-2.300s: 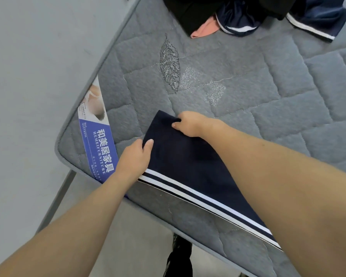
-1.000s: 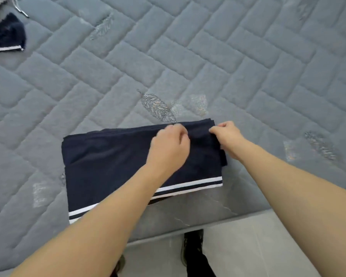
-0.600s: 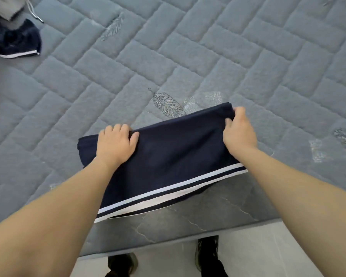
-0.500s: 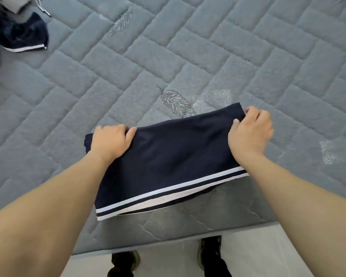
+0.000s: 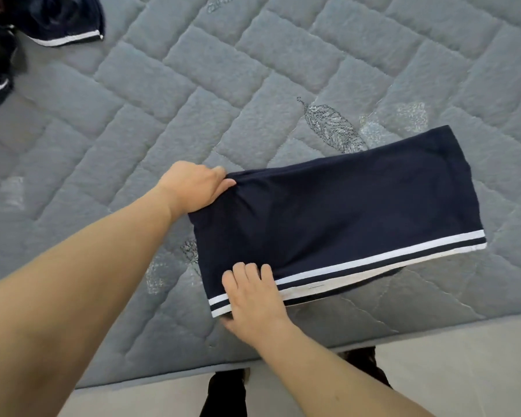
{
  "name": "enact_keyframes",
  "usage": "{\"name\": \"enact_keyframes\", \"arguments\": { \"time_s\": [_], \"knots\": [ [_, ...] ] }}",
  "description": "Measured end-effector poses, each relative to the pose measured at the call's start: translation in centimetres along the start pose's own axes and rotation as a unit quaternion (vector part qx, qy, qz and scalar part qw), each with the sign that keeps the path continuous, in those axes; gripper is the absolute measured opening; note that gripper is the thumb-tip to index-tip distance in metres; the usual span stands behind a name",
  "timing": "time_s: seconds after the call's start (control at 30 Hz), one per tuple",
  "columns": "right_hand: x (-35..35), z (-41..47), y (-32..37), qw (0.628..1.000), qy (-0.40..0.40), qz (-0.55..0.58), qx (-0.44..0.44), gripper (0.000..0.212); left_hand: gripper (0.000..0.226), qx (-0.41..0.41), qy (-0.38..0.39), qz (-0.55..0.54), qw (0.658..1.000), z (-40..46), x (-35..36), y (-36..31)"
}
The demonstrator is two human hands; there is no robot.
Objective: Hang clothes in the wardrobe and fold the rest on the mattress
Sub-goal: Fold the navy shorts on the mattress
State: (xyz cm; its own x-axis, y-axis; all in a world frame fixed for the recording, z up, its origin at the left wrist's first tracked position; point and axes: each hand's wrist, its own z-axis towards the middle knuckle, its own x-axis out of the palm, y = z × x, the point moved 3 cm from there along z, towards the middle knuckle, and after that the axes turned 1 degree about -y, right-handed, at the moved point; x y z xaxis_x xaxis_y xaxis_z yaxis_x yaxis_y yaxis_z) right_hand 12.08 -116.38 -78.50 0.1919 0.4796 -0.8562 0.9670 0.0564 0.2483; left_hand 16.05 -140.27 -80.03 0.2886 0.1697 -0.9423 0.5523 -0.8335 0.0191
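A folded navy garment (image 5: 358, 215) with two white stripes along its near edge lies flat on the grey quilted mattress (image 5: 193, 85), close to the mattress's front edge. My left hand (image 5: 193, 188) pinches the garment's far left corner, thumb on top of the cloth. My right hand (image 5: 253, 296) grips the near left corner at the white stripes, fingers on top and thumb beneath the edge. The right end of the garment lies free.
More dark navy clothes with white trim (image 5: 57, 22) are heaped at the mattress's far left corner. The front edge of the mattress (image 5: 313, 353) runs just below my hands, with light floor (image 5: 463, 371) and my dark shoes (image 5: 227, 392) beyond it.
My right hand left the garment's right end and crossed to its near left corner. The left hand shifted from pressing on top to pinching the far left corner. The view swung left.
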Motion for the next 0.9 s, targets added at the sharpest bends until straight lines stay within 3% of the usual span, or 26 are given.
{"name": "enact_keyframes", "arguments": {
  "time_s": [0.13, 0.23, 0.37, 0.43, 0.5, 0.53, 0.6, 0.67, 0.77, 0.83, 0.9],
  "knots": [
    [-0.2, 2.4, 2.4, 0.995, 0.064, -0.044, 0.069, 0.069, 0.055, -0.09, -0.022, -0.095, 0.991, -1.3, 0.6, 1.0],
    [-0.9, 3.0, 3.2, 0.992, 0.085, -0.052, 0.081, 0.049, 0.048, -0.162, 0.031, -0.191, 0.968, -3.0, 1.1, 2.2],
    [-3.5, 2.4, 0.6, 0.988, 0.051, 0.126, 0.077, 0.024, 0.017, -0.271, 0.169, -0.419, 0.85, -2.5, -0.2, 2.4],
    [-5.3, 1.0, -2.7, 0.94, 0.049, 0.312, 0.131, 0.015, 0.015, -0.3, 0.157, -0.525, 0.781, -1.2, -2.8, 1.8],
    [-6.6, -1.4, -6.6, 0.846, 0.018, 0.488, 0.213, 0.01, 0.021, -0.282, 0.151, -0.619, 0.718, 0.7, -5.9, 0.0],
    [-7.3, -2.6, -8.7, 0.805, -0.007, 0.54, 0.244, 0.007, 0.02, -0.26, 0.159, -0.639, 0.706, 1.7, -7.7, -1.4],
    [-8.5, -5.3, -13.1, 0.735, -0.056, 0.609, 0.293, 0.011, 0.017, -0.222, 0.189, -0.636, 0.715, 4.1, -11.0, -4.8],
    [-9.2, -8.2, -17.4, 0.655, -0.105, 0.667, 0.338, 0.019, 0.021, -0.175, 0.233, -0.606, 0.741, 6.8, -14.2, -8.4],
    [-9.1, -11.9, -22.8, 0.541, -0.178, 0.728, 0.382, 0.021, 0.009, -0.098, 0.292, -0.546, 0.779, 10.9, -18.0, -13.0],
    [-9.0, -14.1, -26.0, 0.466, -0.243, 0.746, 0.409, 0.027, 0.01, -0.068, 0.226, -0.426, 0.874, 14.5, -19.5, -15.7],
    [-8.5, -15.6, -28.7, 0.393, -0.306, 0.743, 0.447, 0.016, 0.012, -0.042, 0.095, -0.272, 0.957, 17.7, -20.6, -19.1]
  ]
}}
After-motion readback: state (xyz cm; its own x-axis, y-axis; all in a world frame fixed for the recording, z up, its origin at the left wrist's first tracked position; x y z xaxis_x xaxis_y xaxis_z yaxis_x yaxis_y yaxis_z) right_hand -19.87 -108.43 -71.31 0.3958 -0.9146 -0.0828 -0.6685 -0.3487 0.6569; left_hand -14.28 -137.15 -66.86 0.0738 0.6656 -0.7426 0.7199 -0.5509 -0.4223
